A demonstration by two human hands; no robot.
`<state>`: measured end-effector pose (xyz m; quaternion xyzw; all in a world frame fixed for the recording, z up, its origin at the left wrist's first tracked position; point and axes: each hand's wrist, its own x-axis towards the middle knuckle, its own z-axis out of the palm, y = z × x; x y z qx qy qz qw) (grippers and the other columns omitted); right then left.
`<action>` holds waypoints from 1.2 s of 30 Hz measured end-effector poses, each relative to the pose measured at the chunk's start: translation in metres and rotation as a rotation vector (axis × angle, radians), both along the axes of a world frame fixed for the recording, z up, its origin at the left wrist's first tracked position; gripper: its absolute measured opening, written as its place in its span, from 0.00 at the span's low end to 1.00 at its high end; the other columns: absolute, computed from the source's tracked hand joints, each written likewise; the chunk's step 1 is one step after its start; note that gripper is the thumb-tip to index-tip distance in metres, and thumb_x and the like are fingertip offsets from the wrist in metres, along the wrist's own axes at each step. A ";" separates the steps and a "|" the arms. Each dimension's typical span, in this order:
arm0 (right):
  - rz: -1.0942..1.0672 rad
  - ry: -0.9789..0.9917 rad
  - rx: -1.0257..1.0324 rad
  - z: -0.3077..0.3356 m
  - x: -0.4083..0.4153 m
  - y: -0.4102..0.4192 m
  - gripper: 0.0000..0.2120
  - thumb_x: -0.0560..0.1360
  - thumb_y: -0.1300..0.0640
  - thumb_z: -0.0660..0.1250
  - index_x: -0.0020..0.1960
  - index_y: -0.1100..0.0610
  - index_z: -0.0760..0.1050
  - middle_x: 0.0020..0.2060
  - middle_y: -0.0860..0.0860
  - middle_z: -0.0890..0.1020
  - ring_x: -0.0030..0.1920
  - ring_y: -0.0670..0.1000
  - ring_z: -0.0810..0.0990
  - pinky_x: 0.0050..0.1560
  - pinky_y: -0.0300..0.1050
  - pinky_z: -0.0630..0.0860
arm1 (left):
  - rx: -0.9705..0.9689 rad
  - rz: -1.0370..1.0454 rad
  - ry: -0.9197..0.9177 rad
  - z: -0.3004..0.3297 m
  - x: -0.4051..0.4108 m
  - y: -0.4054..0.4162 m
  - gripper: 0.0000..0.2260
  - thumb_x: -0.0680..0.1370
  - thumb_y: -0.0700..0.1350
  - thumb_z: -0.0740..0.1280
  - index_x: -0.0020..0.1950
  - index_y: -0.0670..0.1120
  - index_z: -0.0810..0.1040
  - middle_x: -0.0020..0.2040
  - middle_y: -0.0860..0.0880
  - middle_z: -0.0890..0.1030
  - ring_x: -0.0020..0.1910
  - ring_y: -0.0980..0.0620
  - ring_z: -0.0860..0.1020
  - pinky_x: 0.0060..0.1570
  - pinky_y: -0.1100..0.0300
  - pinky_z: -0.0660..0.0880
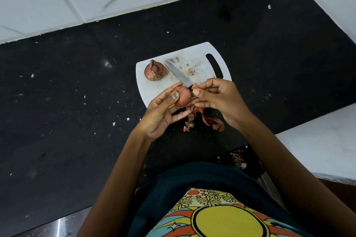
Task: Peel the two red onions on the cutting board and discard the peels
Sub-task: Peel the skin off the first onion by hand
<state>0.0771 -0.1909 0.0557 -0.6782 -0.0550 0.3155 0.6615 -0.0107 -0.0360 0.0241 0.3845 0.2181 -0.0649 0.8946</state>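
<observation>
A black speckled tabletop (77, 102) fills most of the view, meeting white tiled walls along its far edge and right side. Near the middle of the tabletop, closer to its near edge, lies a white cutting board (194, 57) with a handle slot at its right end. Over the board's near edge, the left hand (161, 113) cups a partly peeled red onion (184, 98), fingers curled round it and thumb pressed on its top. The right hand (217, 98) touches the onion's right side, its thumb and forefinger pinched closed on a thin strip of peel (195, 85). A second, unpeeled red onion (155, 71) sits on the board's far left part. Just beside it a knife (178, 75) lies on the board, tip pointing away. A pile of loose peels (206, 119) rests on the tabletop below the hands, at the board's near edge.
</observation>
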 end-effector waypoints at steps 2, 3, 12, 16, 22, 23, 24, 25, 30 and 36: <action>-0.056 -0.038 -0.043 -0.005 0.000 0.000 0.06 0.72 0.66 0.71 0.48 0.66 0.77 0.38 0.55 0.85 0.36 0.52 0.85 0.37 0.40 0.81 | -0.003 -0.007 0.000 0.000 0.001 0.000 0.20 0.73 0.42 0.65 0.65 0.48 0.75 0.55 0.50 0.83 0.50 0.52 0.83 0.42 0.59 0.81; -0.084 -0.100 -0.103 -0.009 0.001 -0.001 0.06 0.72 0.65 0.71 0.47 0.65 0.77 0.37 0.56 0.84 0.35 0.52 0.85 0.36 0.40 0.81 | 0.000 -0.007 0.002 0.000 0.001 -0.001 0.20 0.74 0.42 0.65 0.66 0.49 0.75 0.54 0.51 0.83 0.48 0.53 0.83 0.42 0.61 0.81; 0.143 -0.547 -0.630 -0.041 0.000 -0.005 0.03 0.73 0.61 0.71 0.46 0.57 0.83 0.40 0.49 0.84 0.40 0.43 0.80 0.47 0.41 0.78 | 0.029 0.030 0.023 -0.004 0.000 0.000 0.21 0.71 0.41 0.67 0.65 0.47 0.76 0.49 0.51 0.84 0.40 0.59 0.79 0.37 0.69 0.77; 0.166 -0.600 -0.662 -0.035 -0.002 -0.001 0.08 0.77 0.59 0.65 0.51 0.59 0.82 0.46 0.54 0.82 0.44 0.49 0.79 0.46 0.40 0.74 | 0.056 0.025 0.023 -0.004 0.000 0.000 0.21 0.71 0.39 0.67 0.64 0.47 0.76 0.47 0.52 0.84 0.40 0.58 0.80 0.37 0.70 0.76; 0.173 -0.185 -0.221 0.001 -0.001 0.006 0.12 0.74 0.55 0.71 0.55 0.59 0.80 0.46 0.54 0.84 0.44 0.51 0.85 0.45 0.46 0.83 | 0.118 -0.012 -0.011 -0.004 0.000 -0.001 0.22 0.70 0.35 0.68 0.64 0.47 0.76 0.49 0.50 0.84 0.43 0.58 0.81 0.38 0.69 0.76; 0.197 -0.214 -0.230 0.002 -0.001 0.007 0.13 0.73 0.55 0.72 0.55 0.59 0.80 0.46 0.53 0.85 0.44 0.50 0.85 0.45 0.48 0.83 | 0.126 -0.016 -0.016 -0.003 0.001 0.000 0.23 0.69 0.34 0.68 0.64 0.47 0.76 0.50 0.50 0.83 0.44 0.58 0.81 0.38 0.69 0.76; 0.203 -0.245 -0.242 0.002 -0.001 0.008 0.14 0.72 0.55 0.73 0.56 0.59 0.81 0.46 0.52 0.85 0.45 0.49 0.85 0.46 0.49 0.83 | 0.137 -0.020 -0.020 -0.003 0.001 0.000 0.24 0.69 0.33 0.68 0.64 0.47 0.76 0.50 0.49 0.83 0.44 0.57 0.81 0.39 0.69 0.76; 0.200 -0.262 -0.248 0.002 -0.001 0.008 0.14 0.71 0.56 0.74 0.55 0.59 0.81 0.45 0.51 0.85 0.45 0.49 0.85 0.47 0.50 0.82 | 0.152 -0.025 -0.021 -0.002 0.001 0.000 0.24 0.69 0.33 0.68 0.64 0.47 0.76 0.51 0.49 0.84 0.45 0.57 0.82 0.39 0.69 0.76; 0.220 -0.348 -0.273 0.004 0.002 0.007 0.08 0.70 0.58 0.74 0.49 0.57 0.83 0.39 0.49 0.86 0.40 0.46 0.85 0.46 0.47 0.82 | 0.207 -0.039 -0.004 -0.001 -0.001 0.000 0.20 0.71 0.31 0.67 0.61 0.45 0.77 0.48 0.52 0.85 0.44 0.58 0.82 0.38 0.70 0.76; 0.245 -0.424 -0.319 0.004 0.003 0.005 0.07 0.71 0.62 0.72 0.49 0.58 0.83 0.36 0.49 0.85 0.34 0.43 0.83 0.42 0.42 0.82 | 0.206 -0.044 0.000 -0.002 -0.002 -0.001 0.19 0.71 0.31 0.66 0.60 0.44 0.77 0.48 0.53 0.85 0.43 0.58 0.82 0.37 0.71 0.76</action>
